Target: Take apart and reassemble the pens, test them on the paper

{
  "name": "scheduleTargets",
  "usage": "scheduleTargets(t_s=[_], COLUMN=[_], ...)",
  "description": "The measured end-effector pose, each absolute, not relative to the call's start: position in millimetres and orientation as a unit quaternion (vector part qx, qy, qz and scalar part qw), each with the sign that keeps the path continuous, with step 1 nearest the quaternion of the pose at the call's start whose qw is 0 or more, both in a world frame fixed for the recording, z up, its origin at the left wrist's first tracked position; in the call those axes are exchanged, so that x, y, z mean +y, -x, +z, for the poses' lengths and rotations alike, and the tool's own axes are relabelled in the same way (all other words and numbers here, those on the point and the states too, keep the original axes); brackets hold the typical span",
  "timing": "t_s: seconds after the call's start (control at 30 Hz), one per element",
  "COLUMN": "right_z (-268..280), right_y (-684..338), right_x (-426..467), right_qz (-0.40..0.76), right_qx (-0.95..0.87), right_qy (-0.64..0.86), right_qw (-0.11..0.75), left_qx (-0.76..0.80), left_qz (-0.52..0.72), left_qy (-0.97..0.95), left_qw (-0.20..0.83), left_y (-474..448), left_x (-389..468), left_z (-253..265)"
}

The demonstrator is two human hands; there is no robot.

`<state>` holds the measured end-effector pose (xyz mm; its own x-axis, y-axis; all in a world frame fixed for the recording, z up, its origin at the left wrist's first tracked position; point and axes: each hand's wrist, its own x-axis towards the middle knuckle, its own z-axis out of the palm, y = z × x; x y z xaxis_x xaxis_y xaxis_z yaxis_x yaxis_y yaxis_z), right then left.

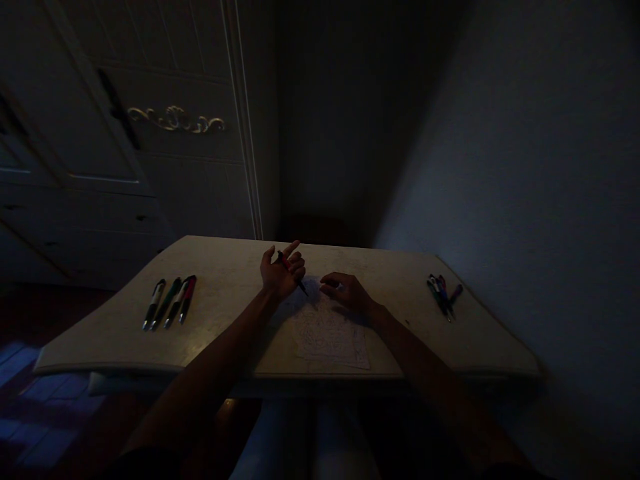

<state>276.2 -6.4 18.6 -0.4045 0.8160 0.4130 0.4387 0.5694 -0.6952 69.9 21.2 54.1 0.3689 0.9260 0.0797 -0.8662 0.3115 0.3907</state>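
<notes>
My left hand [283, 275] is turned palm up above the far part of the paper. A dark pen with a red section [286, 263] lies across its curled fingers, tip pointing down to the right; the index finger sticks out. Facing it from the right, my right hand [351, 293] hovers over the paper's upper right with bent fingers. Its thumb and index tips look slightly apart, and I see nothing between them. Beneath both hands, the paper [330, 337] is covered in fine line drawing, perhaps as more than one sheet.
On the left of the pale table [225, 280], several pens [170, 303] lie side by side. A looser bunch of pens [442, 297] rests at the right. Cabinets [190, 180] stand behind on the left, and a wall [525, 200] rises on the right. The room is dim.
</notes>
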Motion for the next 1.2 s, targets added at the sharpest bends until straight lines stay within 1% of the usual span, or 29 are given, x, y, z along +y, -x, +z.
scheduleTargets(t_s=[0.1,0.3,0.47,0.57,0.7,0.8,0.9,1.03,1.2], right_z=[18,20,18,18,22,27,29,27,23], right_y=[-268,-256,-256,-260,-270,-281,-289,-292,-294], right_x=[-8,-13,-13,-10,-3,2,5,8,11], right_qz=[0.235,0.261,0.259,0.230,0.179,0.147,0.134,0.122,0.099], right_qx=[-0.806,-0.817,-0.805,-0.784,-0.728,-0.697,-0.690,-0.698,-0.703], right_qy=[0.378,0.368,0.382,0.412,0.445,0.458,0.463,0.454,0.438], right_qw=[0.390,0.359,0.373,0.404,0.489,0.532,0.541,0.540,0.551], left_qx=[0.082,0.160,0.195,0.217,0.279,0.275,0.266,0.316,0.353], left_qz=[0.559,0.561,0.564,0.562,0.569,0.562,0.558,0.552,0.541], left_qy=[-0.204,-0.220,-0.241,-0.277,-0.363,-0.392,-0.412,-0.435,-0.442], left_qw=[0.799,0.782,0.766,0.749,0.683,0.674,0.670,0.637,0.622], left_y=[-77,-89,-91,-92,-93,-92,-90,-89,-87], left_x=[19,16,15,19,26,28,26,24,28], left_z=[56,55,53,49,40,37,37,38,36])
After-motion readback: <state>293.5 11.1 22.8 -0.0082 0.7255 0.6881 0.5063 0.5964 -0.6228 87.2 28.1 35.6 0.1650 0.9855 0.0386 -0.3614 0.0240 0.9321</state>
